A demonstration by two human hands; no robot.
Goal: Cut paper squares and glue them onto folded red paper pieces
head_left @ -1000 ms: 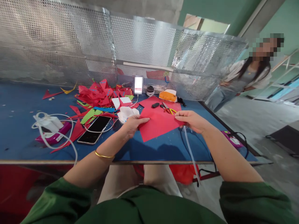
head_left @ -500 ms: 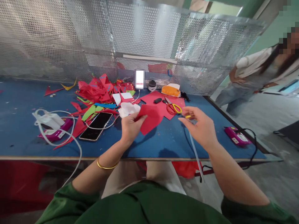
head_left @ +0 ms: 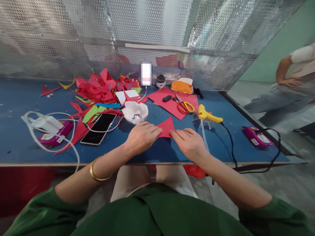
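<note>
A piece of red paper (head_left: 167, 127) is held between my two hands, just above the front part of the blue table. My left hand (head_left: 143, 137) grips its left side with the fingers closed. On the right edge, my right hand (head_left: 188, 143) pinches the same paper. To the right rests a yellow glue gun (head_left: 208, 114), its clear glue stick hanging down behind my right wrist. Beyond my left hand stands a white paper bowl (head_left: 135, 111) with small coloured bits in it. Scissors (head_left: 184, 105) with red and yellow handles lie on a red sheet (head_left: 157, 97) behind.
Red paper scraps (head_left: 98, 87) heap up at the back left. A phone (head_left: 98, 128), white cables and a purple power strip (head_left: 55, 132) lie left; another purple power strip (head_left: 257, 136) sits right. A perforated metal screen (head_left: 157, 29) borders the back. A person (head_left: 292, 75) stands at right.
My right hand has moved left from the glue gun's place and now holds the red paper too. The paper has come nearer and shows smaller. The glue gun is now in plain view.
</note>
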